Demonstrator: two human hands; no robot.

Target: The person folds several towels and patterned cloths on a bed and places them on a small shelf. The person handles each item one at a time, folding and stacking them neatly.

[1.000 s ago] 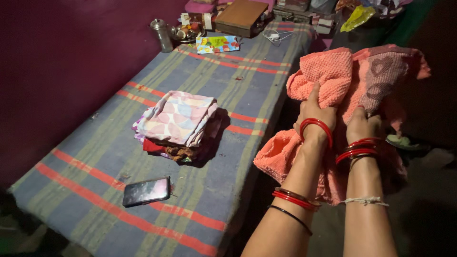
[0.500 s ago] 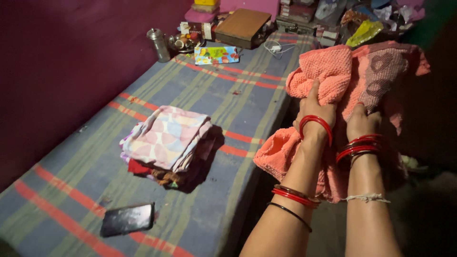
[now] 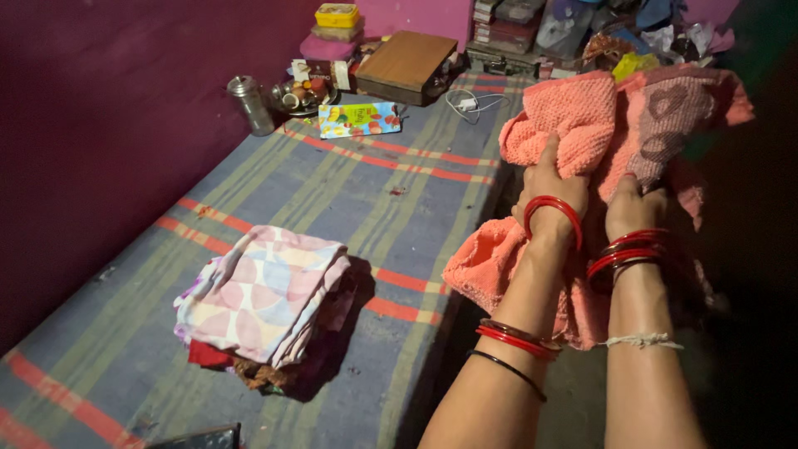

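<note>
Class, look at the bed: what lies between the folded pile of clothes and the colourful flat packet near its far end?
In the head view, only bare striped bedsheet lies between the folded pile and the packet.

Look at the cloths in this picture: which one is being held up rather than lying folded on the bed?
The coral towel, gripped by the left hand and right hand. The pastel patterned cloth lies folded on the pile.

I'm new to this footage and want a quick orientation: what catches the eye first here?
The coral-pink towel stands out, bunched up at the right and held by both the left hand and the right hand, wrists ringed with red bangles. Left of them, a folded stack of patterned cloths lies on the striped blue bedcover. Boxes and a steel container crowd the far end.
</note>
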